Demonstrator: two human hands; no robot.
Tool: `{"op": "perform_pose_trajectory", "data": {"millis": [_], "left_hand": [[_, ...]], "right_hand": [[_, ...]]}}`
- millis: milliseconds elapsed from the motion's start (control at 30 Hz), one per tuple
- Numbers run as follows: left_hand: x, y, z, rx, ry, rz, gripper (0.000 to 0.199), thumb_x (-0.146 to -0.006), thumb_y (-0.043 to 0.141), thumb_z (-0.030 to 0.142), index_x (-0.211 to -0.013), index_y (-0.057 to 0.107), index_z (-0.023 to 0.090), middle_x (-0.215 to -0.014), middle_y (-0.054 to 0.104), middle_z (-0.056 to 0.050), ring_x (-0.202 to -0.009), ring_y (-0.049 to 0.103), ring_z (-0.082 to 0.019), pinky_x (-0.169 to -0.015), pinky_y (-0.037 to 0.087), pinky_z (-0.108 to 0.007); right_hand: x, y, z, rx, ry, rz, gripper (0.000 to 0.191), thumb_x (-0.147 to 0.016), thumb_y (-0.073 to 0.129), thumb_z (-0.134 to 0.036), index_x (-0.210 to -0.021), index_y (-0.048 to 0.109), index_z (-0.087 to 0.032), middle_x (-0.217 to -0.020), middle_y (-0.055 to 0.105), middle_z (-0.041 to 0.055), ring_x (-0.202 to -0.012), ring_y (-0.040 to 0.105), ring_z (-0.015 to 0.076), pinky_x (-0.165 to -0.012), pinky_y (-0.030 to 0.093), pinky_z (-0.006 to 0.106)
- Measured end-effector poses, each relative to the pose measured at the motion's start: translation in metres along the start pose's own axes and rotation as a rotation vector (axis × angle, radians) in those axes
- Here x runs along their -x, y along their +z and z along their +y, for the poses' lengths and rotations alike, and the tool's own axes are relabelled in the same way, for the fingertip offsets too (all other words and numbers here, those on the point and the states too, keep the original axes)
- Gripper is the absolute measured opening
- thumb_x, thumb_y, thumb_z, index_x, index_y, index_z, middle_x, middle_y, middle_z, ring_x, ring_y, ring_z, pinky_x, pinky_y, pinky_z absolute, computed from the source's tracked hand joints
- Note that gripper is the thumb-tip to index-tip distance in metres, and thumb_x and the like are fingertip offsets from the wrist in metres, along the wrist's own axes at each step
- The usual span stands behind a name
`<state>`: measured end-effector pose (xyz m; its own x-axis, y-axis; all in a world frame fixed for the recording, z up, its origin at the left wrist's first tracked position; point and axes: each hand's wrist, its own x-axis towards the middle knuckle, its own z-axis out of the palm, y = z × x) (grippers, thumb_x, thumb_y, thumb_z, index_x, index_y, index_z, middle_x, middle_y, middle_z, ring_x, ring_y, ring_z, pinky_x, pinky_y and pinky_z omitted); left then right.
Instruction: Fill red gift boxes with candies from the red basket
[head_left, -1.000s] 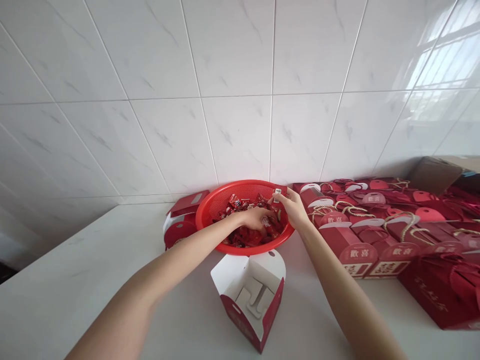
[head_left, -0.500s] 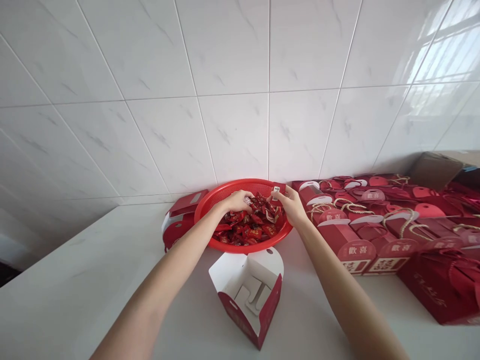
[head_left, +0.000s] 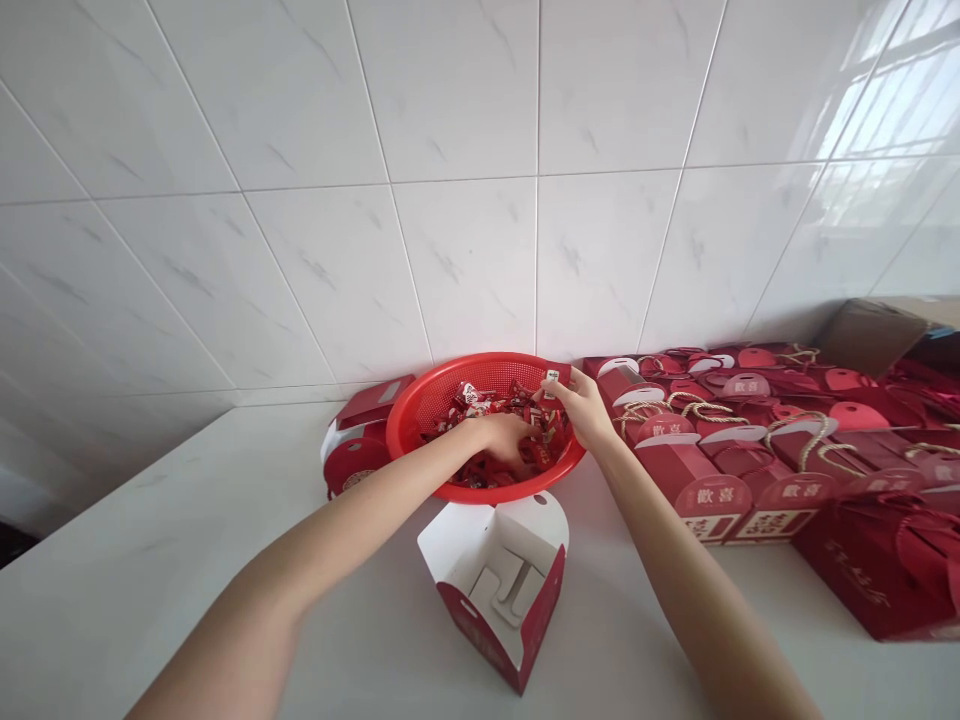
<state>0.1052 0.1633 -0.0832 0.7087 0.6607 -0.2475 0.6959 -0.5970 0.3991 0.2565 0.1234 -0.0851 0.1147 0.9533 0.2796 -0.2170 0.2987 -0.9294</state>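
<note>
A red plastic basket (head_left: 409,410) with perforated walls holds a heap of wrapped candies (head_left: 476,400), mostly red. My left hand (head_left: 504,440) reaches down into the heap, its fingertips sunk among the wrappers, so their closure is hidden. At the basket's right rim, my right hand (head_left: 589,408) pinches a small red packet (head_left: 553,378) with a white label between thumb and fingers. Directly in front of the basket stands an unfolded red gift box (head_left: 487,625), its top open and its white inside showing only the folded bottom flaps.
Rows of red gift boxes (head_left: 712,490) with rope handles fill the counter's right side. A darker red box (head_left: 862,575) stands nearest on that side. Left of the basket is another red box (head_left: 356,440). A cardboard carton (head_left: 870,330) sits at far right, against the tiled wall (head_left: 465,250).
My left hand has moved right and nearer within the basket, uncovering white-and-red candies at the back left. My right hand stays at the rim with the packet.
</note>
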Motion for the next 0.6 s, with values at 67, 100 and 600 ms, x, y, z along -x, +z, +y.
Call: {"op": "perform_pose_trajectory", "data": {"millis": [67,100,600], "left_hand": [[-0.004,0.004,0.001,-0.02,-0.013,0.008,0.039,-0.044,0.088,0.028,-0.079,0.073,0.024,-0.071,0.068,-0.004,-0.071,0.066,-0.03,-0.069,0.049,-0.036],[-0.005,0.004,0.001,-0.017,-0.012,0.018,0.038,-0.043,0.087,0.026,-0.078,0.072,0.024,-0.068,0.067,-0.003,-0.07,0.065,-0.03,-0.069,0.049,-0.035],[0.008,-0.035,-0.043,0.344,0.089,0.473,0.043,-0.077,0.072,0.033,-0.117,0.064,0.018,-0.118,0.069,-0.006,-0.108,0.064,-0.023,-0.093,0.049,-0.033]], "right_hand": [[0.0,0.0,0.0,-0.002,0.0,0.001,0.021,-0.067,0.073,-0.035,-0.079,0.062,-0.022,-0.063,0.068,-0.0004,-0.061,0.063,0.018,-0.062,0.054,0.032],[0.0,0.0,0.0,-0.003,-0.002,-0.001,0.021,-0.067,0.073,-0.035,-0.079,0.062,-0.022,-0.063,0.068,-0.0003,-0.061,0.062,0.0181,-0.062,0.054,0.032],[0.002,0.002,-0.001,-0.02,-0.021,-0.024,0.02,-0.069,0.073,-0.035,-0.08,0.064,-0.021,-0.064,0.069,0.0001,-0.065,0.064,0.0189,-0.065,0.055,0.032]]}}
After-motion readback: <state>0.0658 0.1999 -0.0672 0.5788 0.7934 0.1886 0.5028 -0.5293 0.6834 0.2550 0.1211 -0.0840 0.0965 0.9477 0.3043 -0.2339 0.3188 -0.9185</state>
